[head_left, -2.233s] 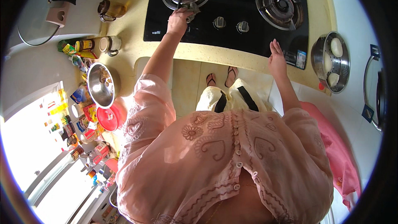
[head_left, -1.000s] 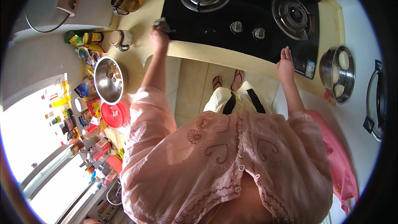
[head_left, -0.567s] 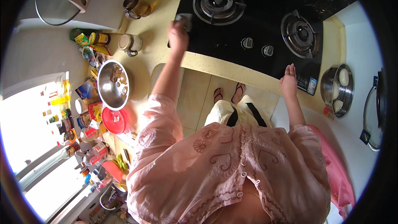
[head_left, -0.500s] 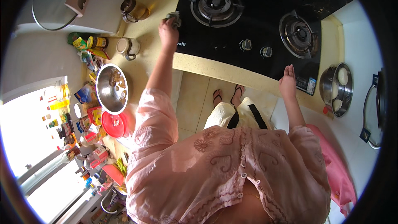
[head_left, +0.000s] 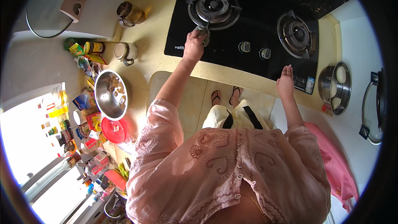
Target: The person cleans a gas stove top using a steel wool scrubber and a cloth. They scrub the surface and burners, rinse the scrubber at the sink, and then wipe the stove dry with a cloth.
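My left hand (head_left: 194,45) is stretched out over the black glass gas stove (head_left: 253,25) and is shut on a small grey cloth (head_left: 204,30). It presses the cloth against the glass just in front of the left burner (head_left: 213,6). My right hand (head_left: 285,82) lies flat and open on the yellow counter edge (head_left: 248,79) at the stove's front right corner, holding nothing. Two round knobs (head_left: 244,47) sit between my hands, and the right burner (head_left: 297,33) is beyond my right hand.
A steel pot (head_left: 327,84) with white round items stands right of the stove, beside a glass lid (head_left: 375,112). On the left counter are a steel bowl (head_left: 110,94), a red lid (head_left: 114,130), jars (head_left: 124,52), a brass cup (head_left: 130,13) and several bottles.
My left hand with the cloth has moved from the stove's left front corner to the glass just in front of the left burner. My right hand has stayed on the counter edge.
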The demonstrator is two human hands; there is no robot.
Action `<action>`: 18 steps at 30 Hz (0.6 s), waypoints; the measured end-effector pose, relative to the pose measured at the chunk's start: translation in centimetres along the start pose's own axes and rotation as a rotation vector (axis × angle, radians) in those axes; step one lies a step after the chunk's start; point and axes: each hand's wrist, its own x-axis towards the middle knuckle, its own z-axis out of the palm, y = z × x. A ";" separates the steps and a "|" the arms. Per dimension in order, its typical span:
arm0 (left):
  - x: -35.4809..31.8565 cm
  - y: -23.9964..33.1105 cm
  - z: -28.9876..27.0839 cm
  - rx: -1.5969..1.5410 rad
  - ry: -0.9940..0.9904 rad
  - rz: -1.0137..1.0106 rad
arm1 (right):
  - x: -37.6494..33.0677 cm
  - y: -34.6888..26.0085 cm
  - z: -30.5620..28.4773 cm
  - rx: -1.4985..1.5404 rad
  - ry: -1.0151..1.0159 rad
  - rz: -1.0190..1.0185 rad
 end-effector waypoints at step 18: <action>-3.9 -1.0 -1.2 0.122 0.143 -0.247 | 0.1 -0.6 0.1 0.014 -0.032 0.075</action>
